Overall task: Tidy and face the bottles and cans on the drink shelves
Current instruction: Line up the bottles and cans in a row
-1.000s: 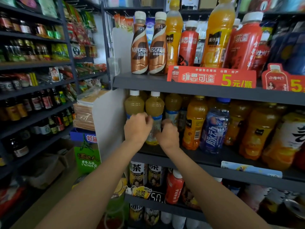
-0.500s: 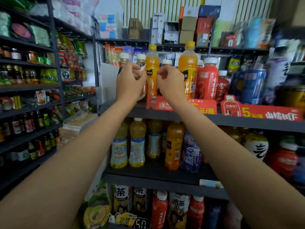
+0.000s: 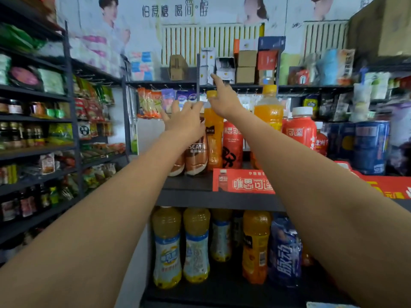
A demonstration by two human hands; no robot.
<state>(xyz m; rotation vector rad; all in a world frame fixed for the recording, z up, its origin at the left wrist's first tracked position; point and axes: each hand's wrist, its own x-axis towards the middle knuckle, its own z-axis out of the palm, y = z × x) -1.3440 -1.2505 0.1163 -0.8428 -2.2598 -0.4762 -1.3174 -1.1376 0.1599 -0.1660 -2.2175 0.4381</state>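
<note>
Orange juice bottle [image 3: 213, 138] between hands, shelf edge [image 3: 189, 197] below.

Upper shelf, middle of the frame: two brown coffee bottles [image 3: 195, 156], two orange juice bottles [image 3: 213, 138], three red bottles [image 3: 232, 143] and two blue cans [image 3: 370, 147]. Lower shelf, bottom centre: three pale tea bottles [image 3: 166, 247], one orange juice bottle [image 3: 255, 245] and one blue bottle [image 3: 284, 256]. Two hands [image 3: 184, 123] show.
</note>
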